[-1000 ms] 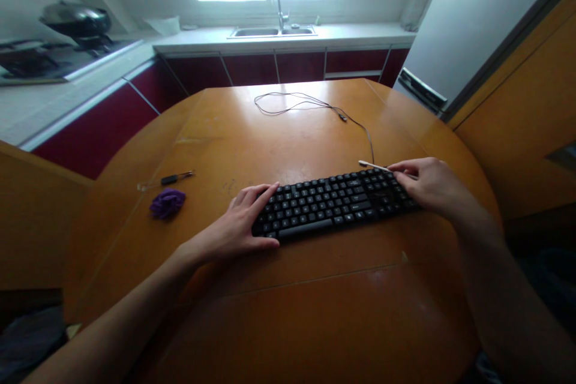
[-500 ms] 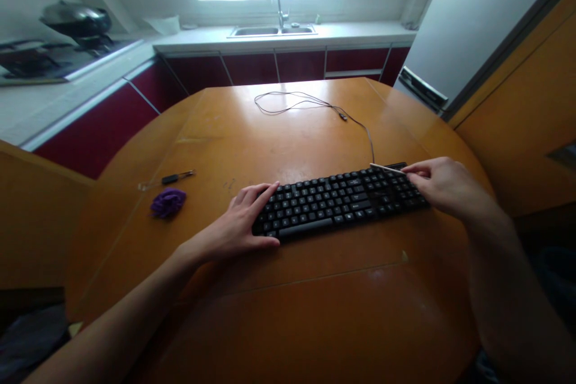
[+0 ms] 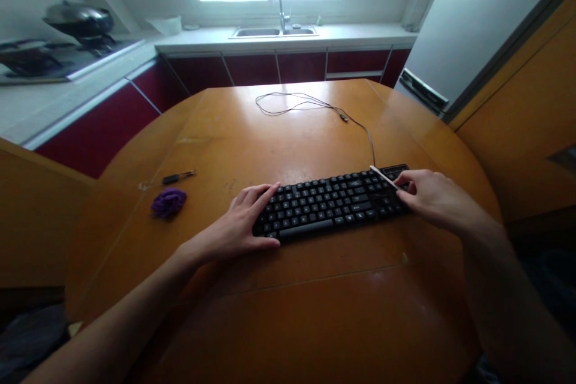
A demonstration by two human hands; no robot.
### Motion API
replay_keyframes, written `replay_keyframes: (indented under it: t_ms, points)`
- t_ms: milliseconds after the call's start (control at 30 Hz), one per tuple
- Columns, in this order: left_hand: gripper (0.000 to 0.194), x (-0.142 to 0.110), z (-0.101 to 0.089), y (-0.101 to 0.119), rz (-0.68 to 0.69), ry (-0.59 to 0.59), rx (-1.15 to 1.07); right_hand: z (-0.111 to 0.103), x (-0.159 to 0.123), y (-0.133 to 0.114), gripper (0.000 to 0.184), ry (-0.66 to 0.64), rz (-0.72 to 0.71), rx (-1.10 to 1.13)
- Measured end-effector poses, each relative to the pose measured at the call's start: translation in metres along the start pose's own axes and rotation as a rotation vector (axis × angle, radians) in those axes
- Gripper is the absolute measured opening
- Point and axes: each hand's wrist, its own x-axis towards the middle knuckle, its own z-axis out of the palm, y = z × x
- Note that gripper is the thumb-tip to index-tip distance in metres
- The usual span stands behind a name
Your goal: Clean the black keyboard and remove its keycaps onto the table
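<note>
A black keyboard (image 3: 319,209) lies on the wooden table in front of me. My left hand (image 3: 243,219) grips its left end, with the thumb along the near edge and the fingers by the far corner. Pinched in my right hand (image 3: 434,198) is a thin white cotton swab (image 3: 384,177), slanting up and left over the keys right of centre. The swab's far tip is at the keyboard's back edge; whether it touches a key I cannot tell. My right hand hides part of the number pad.
The keyboard's cable (image 3: 290,111) lies looped at the back of the table (image 3: 288,318). On the left are a crumpled purple cloth (image 3: 168,202) and a small tool with a black handle (image 3: 171,179). Beyond stand a sink (image 3: 258,32), a stove (image 3: 49,63) and a fridge (image 3: 477,18).
My right hand has moved slightly left and nearer to me, and the cotton swab now slants more steeply. My left hand and the keyboard have stayed put.
</note>
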Motion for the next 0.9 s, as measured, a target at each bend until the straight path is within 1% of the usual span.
replay_keyframes:
  t_ms: [133, 300, 333, 500, 633, 833, 900]
  points:
    - [0.112, 0.000, 0.001, -0.001, -0.004, 0.003, -0.003, -0.007, -0.009, 0.003, 0.019, -0.004, -0.032, 0.010]
    - [0.112, 0.000, 0.000, -0.001, -0.002, -0.002, -0.011, -0.012, -0.003, 0.002, 0.026, 0.128, 0.035, 0.120]
    - [0.112, 0.000, -0.001, 0.000, -0.001, -0.001, -0.011, -0.011, -0.001, 0.002, 0.027, 0.138, 0.039, 0.135]
    - [0.112, 0.000, -0.001, 0.001, 0.003, 0.008, -0.017, -0.005, 0.009, 0.007, 0.030, 0.087, 0.066, 0.116]
    - [0.112, 0.000, -0.002, 0.002, -0.003, 0.012, -0.024, -0.006, 0.008, 0.014, 0.029, 0.116, 0.114, 0.081]
    - [0.114, 0.001, -0.001, 0.001, -0.005, -0.002, -0.003, -0.007, 0.005, 0.016, 0.027, 0.095, 0.099, 0.075]
    - [0.113, 0.001, -0.001, 0.001, -0.001, 0.003, -0.008, -0.008, 0.003, 0.015, 0.026, 0.109, 0.118, 0.060]
